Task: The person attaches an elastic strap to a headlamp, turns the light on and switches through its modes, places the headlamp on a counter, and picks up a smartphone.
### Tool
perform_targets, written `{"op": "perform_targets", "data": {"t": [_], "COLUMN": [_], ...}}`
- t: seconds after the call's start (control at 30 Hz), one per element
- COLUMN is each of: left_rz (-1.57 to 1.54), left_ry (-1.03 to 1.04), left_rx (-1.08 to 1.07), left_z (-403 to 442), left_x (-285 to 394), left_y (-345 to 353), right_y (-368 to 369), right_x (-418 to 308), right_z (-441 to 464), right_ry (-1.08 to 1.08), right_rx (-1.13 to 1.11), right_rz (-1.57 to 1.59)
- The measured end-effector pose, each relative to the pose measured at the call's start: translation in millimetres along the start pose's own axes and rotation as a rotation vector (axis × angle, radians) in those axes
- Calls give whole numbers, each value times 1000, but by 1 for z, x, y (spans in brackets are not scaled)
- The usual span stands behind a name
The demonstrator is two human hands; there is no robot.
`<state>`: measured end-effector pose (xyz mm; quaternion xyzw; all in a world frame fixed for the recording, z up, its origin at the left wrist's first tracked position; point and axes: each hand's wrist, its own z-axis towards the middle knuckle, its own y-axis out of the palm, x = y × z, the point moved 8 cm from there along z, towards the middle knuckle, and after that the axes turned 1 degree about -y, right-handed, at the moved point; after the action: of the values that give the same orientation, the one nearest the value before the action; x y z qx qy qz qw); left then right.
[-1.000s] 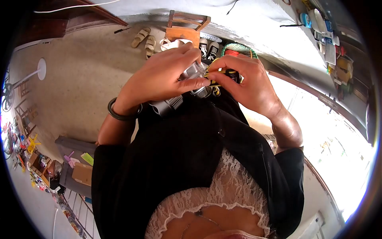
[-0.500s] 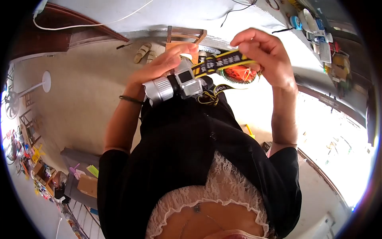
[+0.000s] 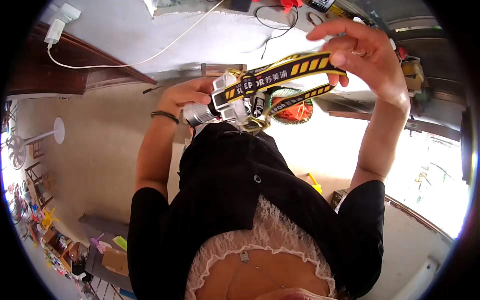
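A headlamp (image 3: 198,114) with a silver lamp head and a clear and grey housing is held above my lap. Its elastic strap (image 3: 280,74) is black and yellow with white lettering. My left hand (image 3: 185,96) is closed around the lamp end, its thumb lying by the housing. At the other end, my right hand (image 3: 372,64) pinches the strap loop between thumb and fingers, and the band is drawn out between both hands. A loose loop of strap hangs below the housing.
Beyond the strap is a green-rimmed basket (image 3: 292,111) with orange-red contents. A white charger (image 3: 61,22) with its cable runs along the wall at the top. At left are a standing fan (image 3: 17,145) and a grey sofa (image 3: 95,250) bearing a cardboard box (image 3: 116,260).
My right hand has moved up and to the right, stretching the strap into a wide loop. The left hand has come down onto the lamp and closed around it.
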<state>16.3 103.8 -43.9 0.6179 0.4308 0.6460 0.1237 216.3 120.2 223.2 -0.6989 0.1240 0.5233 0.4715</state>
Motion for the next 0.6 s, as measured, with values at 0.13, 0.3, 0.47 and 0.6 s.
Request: {"op": "perform_targets", "data": {"t": [0.13,0.3,0.47,0.6], "left_rz": [296,608,636,784], "left_ry": [-79,128,481,642], "left_rx": [-42,287,536,408], "left_z": [8,19,6,9], "left_x": [3,32,67,88], "left_y": [-38,-44,12,85], "right_y": [18,37,38,41], "right_x": [-6,-2,18,27], "right_z": [4,23,27,27], "right_ry": [-2,-175,-113,-67], "right_rx": [-65,42,79,81], "right_rz": [31,273,194,135]}}
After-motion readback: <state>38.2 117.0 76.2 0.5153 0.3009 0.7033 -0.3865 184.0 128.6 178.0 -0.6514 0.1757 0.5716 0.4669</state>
